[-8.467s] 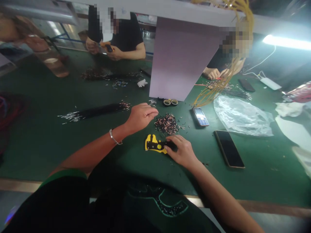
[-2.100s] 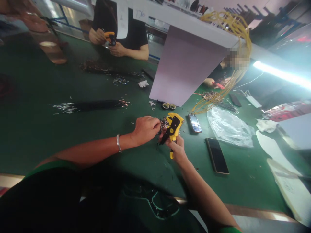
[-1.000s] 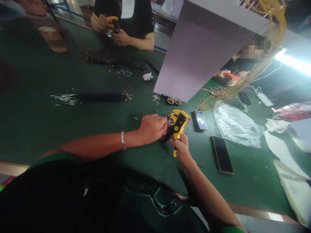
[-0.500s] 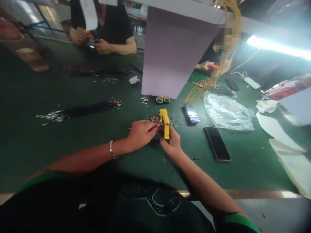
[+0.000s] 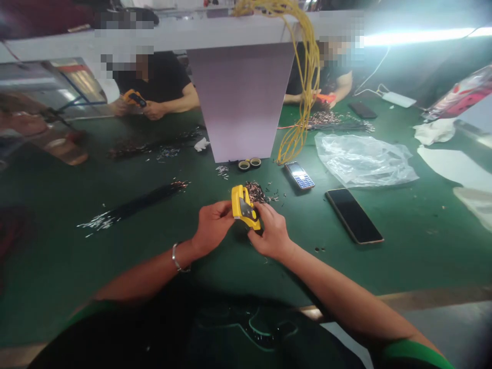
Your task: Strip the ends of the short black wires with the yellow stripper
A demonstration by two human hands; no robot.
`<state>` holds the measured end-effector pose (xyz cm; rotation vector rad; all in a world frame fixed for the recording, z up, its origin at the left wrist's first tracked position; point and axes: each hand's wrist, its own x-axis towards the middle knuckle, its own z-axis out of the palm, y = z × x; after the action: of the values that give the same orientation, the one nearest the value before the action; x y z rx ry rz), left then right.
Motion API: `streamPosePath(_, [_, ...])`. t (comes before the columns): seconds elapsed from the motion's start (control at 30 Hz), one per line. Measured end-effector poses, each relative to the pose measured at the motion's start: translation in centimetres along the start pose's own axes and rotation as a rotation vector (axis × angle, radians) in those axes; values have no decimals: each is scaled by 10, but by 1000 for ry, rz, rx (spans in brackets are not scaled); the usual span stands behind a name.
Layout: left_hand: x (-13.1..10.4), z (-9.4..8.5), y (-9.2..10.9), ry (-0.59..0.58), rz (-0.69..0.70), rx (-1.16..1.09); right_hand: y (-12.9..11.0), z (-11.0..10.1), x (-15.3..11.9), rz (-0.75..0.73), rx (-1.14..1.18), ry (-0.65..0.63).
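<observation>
My right hand (image 5: 272, 231) is wrapped round the handles of a yellow and black wire stripper (image 5: 243, 206), whose head tilts up and to the left. At the left side of that head, my left hand (image 5: 215, 225) is closed in a pinch; whatever lies between its fingertips is hidden. Just beyond the tool is a small heap of dark wires with coppery ends (image 5: 255, 191). Off to the left lies a long bundle of black wires (image 5: 142, 204) with silvery tips at one end and coppery tips at the other.
A keypad phone (image 5: 300, 176), a black smartphone (image 5: 354, 215) and a clear plastic bag (image 5: 363, 160) lie to the right. Two tape rolls (image 5: 249, 164) sit before an upright pale panel (image 5: 240, 102). Yellow cables (image 5: 303, 77) hang beside it. Co-workers' hands (image 5: 156, 110) hold tools across the table.
The wire stripper has turned and moved left off the heap, showing its side. My left hand has drawn back slightly with it. The camera view has tilted up.
</observation>
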<state>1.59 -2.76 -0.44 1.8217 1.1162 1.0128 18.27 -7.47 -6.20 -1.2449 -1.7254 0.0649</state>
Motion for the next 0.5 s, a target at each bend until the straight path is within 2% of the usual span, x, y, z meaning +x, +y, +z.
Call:
streamPosePath(0.27, [3,-1,-2,-32,74,50,-2,-1,2,3,-48,-8])
streamPosePath(0.5, [5,-3,-4,-17,290,336,4,3,-1,82,76,-36])
